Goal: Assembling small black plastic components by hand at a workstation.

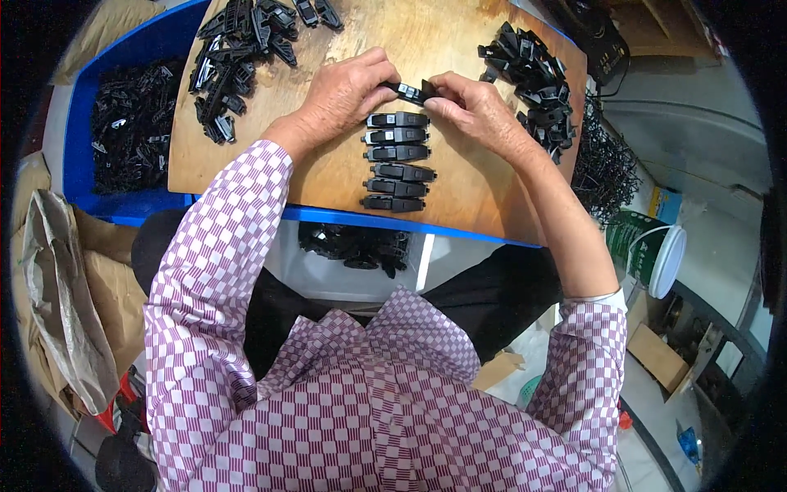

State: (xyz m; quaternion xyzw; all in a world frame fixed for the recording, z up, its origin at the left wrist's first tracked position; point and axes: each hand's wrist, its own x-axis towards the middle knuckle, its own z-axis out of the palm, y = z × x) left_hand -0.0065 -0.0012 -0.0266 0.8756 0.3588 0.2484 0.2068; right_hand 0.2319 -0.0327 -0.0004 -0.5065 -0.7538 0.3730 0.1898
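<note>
Over the wooden board, my left hand (351,88) pinches the left end of a small black plastic part (407,93) with a pale shiny middle. My right hand (469,107) has thumb and fingers closed at its right end, where a darker black piece stands up; whether that is a separate part I cannot tell. Just below my hands, several similar black plastic parts (398,153) lie crosswise in a column on the board.
Loose black parts are heaped on the wooden board (328,176) in a left pile (238,61) and a right pile (537,86). A blue bin (79,156) of black pieces stands left. Below the board's front edge is a pale container (287,266) with black parts. A green bucket (631,246) lies tilted at right.
</note>
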